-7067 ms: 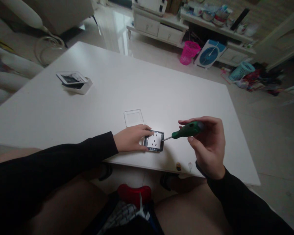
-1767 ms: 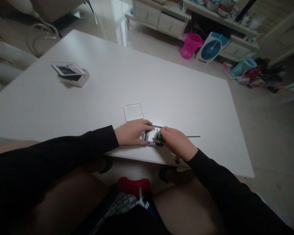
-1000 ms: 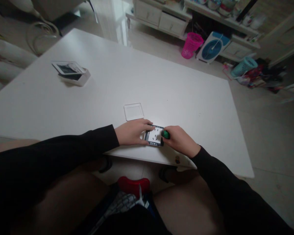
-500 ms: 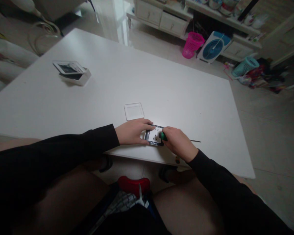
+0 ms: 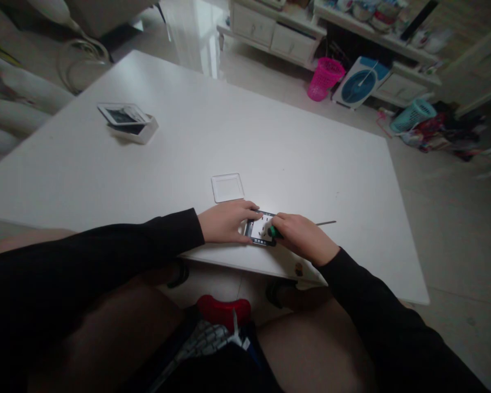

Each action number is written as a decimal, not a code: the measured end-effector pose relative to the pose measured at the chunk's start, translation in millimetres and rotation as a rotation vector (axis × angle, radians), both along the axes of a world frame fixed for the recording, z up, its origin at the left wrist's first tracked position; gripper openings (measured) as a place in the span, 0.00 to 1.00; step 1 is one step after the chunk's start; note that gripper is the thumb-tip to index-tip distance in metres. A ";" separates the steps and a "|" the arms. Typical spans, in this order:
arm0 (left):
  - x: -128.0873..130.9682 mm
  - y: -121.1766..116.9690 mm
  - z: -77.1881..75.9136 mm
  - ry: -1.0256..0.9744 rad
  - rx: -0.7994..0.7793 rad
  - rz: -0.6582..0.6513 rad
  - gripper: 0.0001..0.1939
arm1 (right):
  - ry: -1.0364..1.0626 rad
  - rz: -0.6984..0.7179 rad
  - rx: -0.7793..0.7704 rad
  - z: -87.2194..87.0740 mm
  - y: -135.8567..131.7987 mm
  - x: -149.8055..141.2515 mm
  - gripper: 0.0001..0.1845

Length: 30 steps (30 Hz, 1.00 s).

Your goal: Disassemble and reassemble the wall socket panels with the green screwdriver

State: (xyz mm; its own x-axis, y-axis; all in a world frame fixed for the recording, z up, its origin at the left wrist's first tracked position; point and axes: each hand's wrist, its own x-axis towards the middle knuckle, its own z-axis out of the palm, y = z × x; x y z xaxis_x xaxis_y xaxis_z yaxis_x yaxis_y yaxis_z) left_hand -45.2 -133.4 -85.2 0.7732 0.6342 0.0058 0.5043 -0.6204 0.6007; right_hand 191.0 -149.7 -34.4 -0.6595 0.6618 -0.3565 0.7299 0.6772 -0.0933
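Note:
A wall socket (image 5: pixel 260 229) with a white face and dark frame lies near the table's front edge. My left hand (image 5: pixel 224 221) grips its left side, thumb and fingers at the near and far edges. A green-handled screwdriver (image 5: pixel 274 232) is in my right hand (image 5: pixel 300 233), closed round the handle. Its handle end is over the socket's right part, while the thin metal shaft points right, past my knuckles. Whether the handle touches the socket I cannot tell. Just beyond my left hand, a white cover frame (image 5: pixel 228 188) lies flat on the table.
An opened white box (image 5: pixel 141 131) with a tilted, picture-printed lid stands at the table's (image 5: pixel 180 142) far left. A small sticker (image 5: pixel 298 268) marks the front edge. On the floor beyond are a pink basket (image 5: pixel 325 79), a blue-and-white fan (image 5: pixel 360 83) and a turquoise basket (image 5: pixel 413 115).
The screwdriver, earlier held with its tip at the socket's right edge, is now turned round, handle end toward the socket. It shifts slightly between the latest frames. My left hand keeps its hold.

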 end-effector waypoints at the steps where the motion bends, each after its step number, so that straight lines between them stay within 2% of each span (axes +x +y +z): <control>1: 0.2 0.0 0.5 0.000 -0.001 0.000 0.32 | 0.008 -0.014 0.003 -0.7 0.2 0.7 0.02; 9: 0.2 -0.6 2.6 0.013 0.006 0.003 0.31 | -0.008 -0.069 0.069 -6.9 -9.6 -2.4 0.03; 22: 3.9 -3.0 5.7 0.025 0.014 0.020 0.28 | -0.079 -0.016 0.076 -2.8 -9.9 -7.1 0.06; 30: 4.6 -2.4 5.5 0.025 0.014 0.020 0.25 | -0.025 -0.042 0.047 -1.3 -6.0 -6.2 0.05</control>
State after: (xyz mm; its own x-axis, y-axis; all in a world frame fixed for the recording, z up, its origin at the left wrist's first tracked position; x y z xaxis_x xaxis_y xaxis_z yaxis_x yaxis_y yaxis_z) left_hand -40.6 -135.9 -79.7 0.7605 0.6493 -0.0046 0.5314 -0.6183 0.5791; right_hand 184.8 -155.7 -35.7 -0.6222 0.7048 -0.3408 0.7592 0.6494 -0.0433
